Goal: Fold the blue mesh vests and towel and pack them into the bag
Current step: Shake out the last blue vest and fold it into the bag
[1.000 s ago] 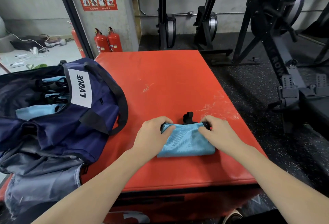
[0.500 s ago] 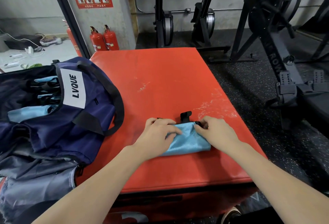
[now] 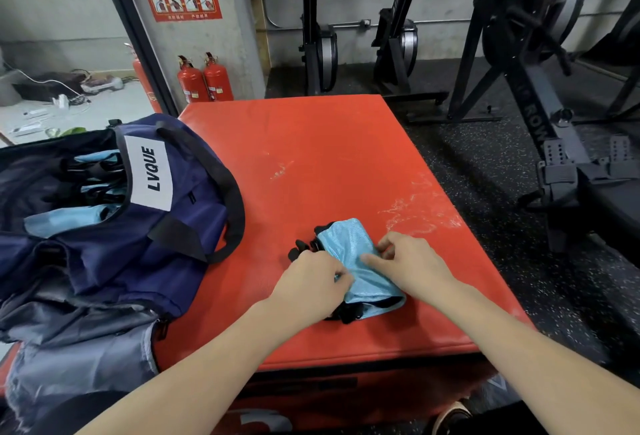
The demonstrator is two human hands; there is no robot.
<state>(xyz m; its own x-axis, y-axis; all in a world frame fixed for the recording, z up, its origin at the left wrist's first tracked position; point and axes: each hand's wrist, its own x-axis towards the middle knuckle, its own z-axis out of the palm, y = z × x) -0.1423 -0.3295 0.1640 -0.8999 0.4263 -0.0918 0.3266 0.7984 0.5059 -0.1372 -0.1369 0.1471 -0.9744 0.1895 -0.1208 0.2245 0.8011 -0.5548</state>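
1. Vest (image 3: pixel 349 254), folded into a small light-blue bundle with black trim, lies on the red mat (image 3: pixel 311 157) near its front edge, right in front of the person.
2. Its long axis runs on a slant, from the far-left end down to the near-right end, where black edging shows under the fold.
3. Left hand (image 3: pixel 311 282) sits on the bundle's left side, fingers curled onto the fabric and the black trim there; it looks to be gripping, though the fingertips are partly hidden under the fold.
4. Right hand (image 3: pixel 405 261) rests on the right side, thumb and fingers curled and pinching the blue cloth at its edge.
5. Both hands touch the bundle, so the grip is narrow and on the cloth, one hand on each long side.
6. Bag (image 3: pixel 114 227) stands open to the left, on the mat's left edge, well apart from the bundle; blue cloth with black trim already shows inside its mouth.
7. Judgement: the bag lies to the left of the grip, across the bundle's long axis, so the left hand is the nearer one for carrying it over.
8. Judgement: the loose black trim at the near end could spill out of the fold when lifted.
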